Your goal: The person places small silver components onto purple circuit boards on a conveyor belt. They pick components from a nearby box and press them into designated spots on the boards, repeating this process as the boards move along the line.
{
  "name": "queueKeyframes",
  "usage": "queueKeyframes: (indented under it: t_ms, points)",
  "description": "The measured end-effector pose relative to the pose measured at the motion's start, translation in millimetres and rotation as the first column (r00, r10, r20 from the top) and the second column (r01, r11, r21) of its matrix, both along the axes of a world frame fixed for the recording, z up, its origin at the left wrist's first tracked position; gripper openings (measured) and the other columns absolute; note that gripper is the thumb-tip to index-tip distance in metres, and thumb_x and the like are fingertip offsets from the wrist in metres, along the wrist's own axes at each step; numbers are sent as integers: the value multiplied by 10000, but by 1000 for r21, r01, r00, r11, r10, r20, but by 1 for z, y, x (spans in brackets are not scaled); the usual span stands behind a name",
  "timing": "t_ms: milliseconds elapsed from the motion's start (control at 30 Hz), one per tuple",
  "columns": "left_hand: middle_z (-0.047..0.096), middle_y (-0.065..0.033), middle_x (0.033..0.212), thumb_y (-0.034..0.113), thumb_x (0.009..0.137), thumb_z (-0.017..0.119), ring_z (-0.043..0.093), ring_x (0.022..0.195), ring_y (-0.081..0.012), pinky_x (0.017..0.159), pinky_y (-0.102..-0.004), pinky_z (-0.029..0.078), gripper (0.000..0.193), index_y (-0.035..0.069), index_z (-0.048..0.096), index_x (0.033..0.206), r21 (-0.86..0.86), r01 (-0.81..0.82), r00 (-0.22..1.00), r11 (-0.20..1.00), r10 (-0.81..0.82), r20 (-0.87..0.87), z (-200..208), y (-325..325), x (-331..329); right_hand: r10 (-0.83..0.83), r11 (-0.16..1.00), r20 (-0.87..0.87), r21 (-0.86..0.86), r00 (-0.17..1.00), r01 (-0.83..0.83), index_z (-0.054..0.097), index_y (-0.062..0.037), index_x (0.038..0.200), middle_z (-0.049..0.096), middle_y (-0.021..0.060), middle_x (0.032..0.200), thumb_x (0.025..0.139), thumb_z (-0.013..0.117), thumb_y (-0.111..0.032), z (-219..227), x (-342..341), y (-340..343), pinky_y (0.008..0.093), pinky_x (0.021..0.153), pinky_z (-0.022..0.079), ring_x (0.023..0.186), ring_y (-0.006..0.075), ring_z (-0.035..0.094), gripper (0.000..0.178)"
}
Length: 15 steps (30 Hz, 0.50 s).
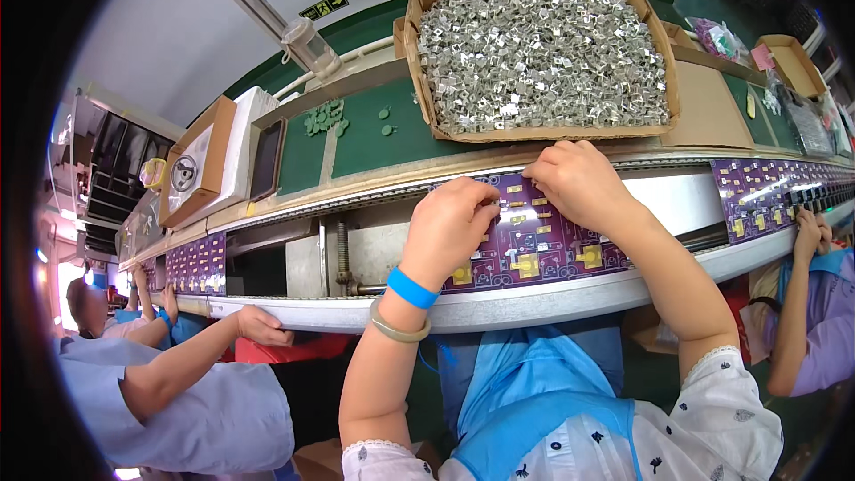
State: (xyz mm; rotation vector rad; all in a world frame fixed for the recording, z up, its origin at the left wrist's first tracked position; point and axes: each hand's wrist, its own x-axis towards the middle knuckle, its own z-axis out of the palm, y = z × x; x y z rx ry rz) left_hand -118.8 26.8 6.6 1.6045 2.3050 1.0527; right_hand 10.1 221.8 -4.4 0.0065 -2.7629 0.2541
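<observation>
A purple circuit board (552,265) with gold pads lies on the conveyor line in front of me. My left hand (448,224) is over its left part, thumb and forefinger pinched together close to the surface. Above the board's far edge is my right hand (574,183), its fingers closed and their tips pointing down at the board. Whatever is between the fingertips of either hand is too small or hidden to make out. A blue band (412,288) and a pale bangle (398,330) circle my left wrist.
Beyond the line stands a cardboard box (552,135) heaped with small metal parts (543,53). Green round pieces (325,116) lie on the green bench. More purple boards (196,264) sit along the line. Co-workers' hands (263,327) are at its near edge on both sides.
</observation>
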Motion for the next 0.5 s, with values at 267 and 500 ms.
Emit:
queueKeyframes:
  t_ms: [267, 500]
  points:
    - [661, -116, 834, 83, 789, 755, 653, 790, -313, 712, -400, 522, 135, 35, 748, 915, -1, 23, 994, 1000, -23, -108, -3, 10, 1, -8, 997, -42, -76, 999, 5, 731, -94, 907, 679, 49, 883, 816, 700, -129, 2, 3, 1, 396, 829, 470, 955, 253, 645, 103]
    - [657, -120, 819, 86, 772, 764, 647, 800, -320, 714, -414, 513, 128, 39, 756, 891, -18, 46, 988, 999, -48, -148, -7, 14, 0, -15, 989, -163, -151, 987, -10, 724, -73, 899, 682, 74, 848, 829, 694, -127, 9, 10, 0, 415, 772, 522, 851, 293, 663, 93]
